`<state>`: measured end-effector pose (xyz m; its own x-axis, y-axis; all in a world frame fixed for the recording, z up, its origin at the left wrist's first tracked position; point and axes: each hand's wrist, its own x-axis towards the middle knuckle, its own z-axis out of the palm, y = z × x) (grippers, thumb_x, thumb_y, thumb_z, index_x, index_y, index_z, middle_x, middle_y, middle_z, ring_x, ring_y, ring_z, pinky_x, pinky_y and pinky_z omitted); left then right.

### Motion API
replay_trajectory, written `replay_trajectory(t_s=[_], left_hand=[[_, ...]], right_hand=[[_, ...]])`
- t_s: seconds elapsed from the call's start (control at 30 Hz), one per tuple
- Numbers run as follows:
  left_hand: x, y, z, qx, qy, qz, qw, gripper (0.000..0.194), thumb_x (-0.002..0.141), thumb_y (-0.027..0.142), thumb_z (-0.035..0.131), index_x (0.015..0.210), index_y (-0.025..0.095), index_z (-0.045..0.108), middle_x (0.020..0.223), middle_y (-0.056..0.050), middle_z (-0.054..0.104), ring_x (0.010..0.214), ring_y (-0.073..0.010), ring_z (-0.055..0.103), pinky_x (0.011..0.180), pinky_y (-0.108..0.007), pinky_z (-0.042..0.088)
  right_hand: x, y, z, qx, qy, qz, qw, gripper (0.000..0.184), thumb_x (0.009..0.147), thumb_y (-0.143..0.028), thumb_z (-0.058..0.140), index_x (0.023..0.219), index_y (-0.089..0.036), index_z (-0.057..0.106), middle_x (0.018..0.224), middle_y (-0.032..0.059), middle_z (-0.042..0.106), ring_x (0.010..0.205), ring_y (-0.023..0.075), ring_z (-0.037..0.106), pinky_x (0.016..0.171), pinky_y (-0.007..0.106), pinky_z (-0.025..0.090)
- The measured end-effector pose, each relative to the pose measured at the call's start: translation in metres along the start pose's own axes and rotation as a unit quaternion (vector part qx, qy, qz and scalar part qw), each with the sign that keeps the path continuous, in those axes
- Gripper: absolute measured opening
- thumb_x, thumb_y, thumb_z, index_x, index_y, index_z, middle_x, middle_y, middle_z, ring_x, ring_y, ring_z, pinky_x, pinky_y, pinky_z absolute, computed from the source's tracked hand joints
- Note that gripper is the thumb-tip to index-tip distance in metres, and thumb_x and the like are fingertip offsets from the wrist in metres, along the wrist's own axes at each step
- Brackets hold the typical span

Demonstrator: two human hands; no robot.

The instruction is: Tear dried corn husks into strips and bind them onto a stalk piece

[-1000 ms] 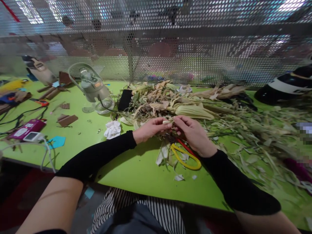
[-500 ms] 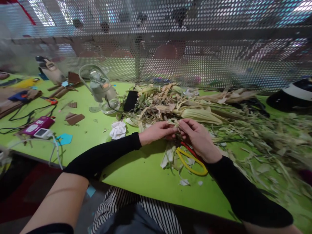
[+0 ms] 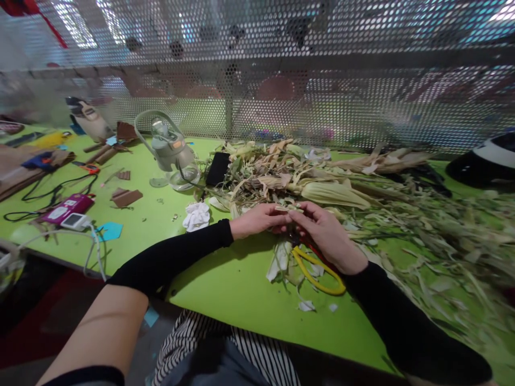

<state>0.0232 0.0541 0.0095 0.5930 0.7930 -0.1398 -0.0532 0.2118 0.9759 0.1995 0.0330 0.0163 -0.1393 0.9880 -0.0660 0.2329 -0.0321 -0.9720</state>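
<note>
My left hand (image 3: pixel 261 219) and my right hand (image 3: pixel 328 236) meet over the green table, thumbs and fingertips pinched on a small pale strip of corn husk (image 3: pixel 286 208). Much of the strip is hidden by the fingers. Beneath my right hand lie scissors with yellow and red handles (image 3: pixel 317 274), their blades mostly covered. White-and-green husk scraps (image 3: pixel 280 261) rest beside the scissors. Just beyond the hands spreads a heap of dried husks (image 3: pixel 273 179), with a broad pale-green husk (image 3: pixel 336 194) on its near side.
A clear bottle with a loop handle (image 3: pixel 171 150) stands beyond my left arm, near a black phone (image 3: pixel 218 169) and crumpled tissue (image 3: pixel 196 216). Left are a purple power bank (image 3: pixel 68 209) and cardboard pieces (image 3: pixel 126 198). A perforated metal screen (image 3: pixel 257 75) closes the back; loose shreds (image 3: pixel 446 252) cover the right.
Both hands stay together at nearly the same spot. The right fingers have shifted slightly on the husk strip, closer to the left fingertips. The whole view has moved slightly.
</note>
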Motion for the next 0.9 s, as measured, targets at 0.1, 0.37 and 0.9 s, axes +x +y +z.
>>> replay_trajectory(t_s=[0.1,0.37,0.9], left_hand=[[0.0001,-0.0012,-0.0011,-0.025,-0.007,-0.011,1.000,0.043,0.069,0.048,0.086,0.082,0.015,0.062,0.066,0.005,0.060,0.060,-0.0066,0.052,0.065,-0.023,0.041],[-0.0008,0.0014,-0.0024,-0.012,-0.017,-0.023,0.999,0.033,0.076,0.042,0.082,0.085,0.015,0.064,0.071,0.003,0.062,0.063,-0.0070,0.055,0.065,-0.023,0.041],[0.0013,-0.0045,-0.0059,0.000,-0.027,-0.016,1.000,0.027,0.089,0.039,0.070,0.079,0.016,0.061,0.075,0.001,0.065,0.066,-0.0084,0.056,0.073,-0.027,0.045]], right_hand=[[0.0004,0.0025,0.0004,-0.019,-0.012,-0.006,1.000,0.042,0.074,-0.057,0.078,0.093,-0.022,0.064,0.064,-0.0047,0.060,0.047,0.0086,0.044,0.043,0.022,0.031],[-0.0024,0.0008,0.0030,-0.024,0.013,-0.023,0.999,0.044,0.075,-0.059,0.077,0.093,-0.022,0.063,0.065,-0.0044,0.060,0.049,0.0095,0.046,0.044,0.023,0.035],[-0.0013,0.0056,0.0061,-0.042,0.061,-0.064,0.995,0.037,0.081,-0.054,0.072,0.100,-0.025,0.060,0.072,-0.0016,0.064,0.056,0.0154,0.055,0.047,0.027,0.042]])
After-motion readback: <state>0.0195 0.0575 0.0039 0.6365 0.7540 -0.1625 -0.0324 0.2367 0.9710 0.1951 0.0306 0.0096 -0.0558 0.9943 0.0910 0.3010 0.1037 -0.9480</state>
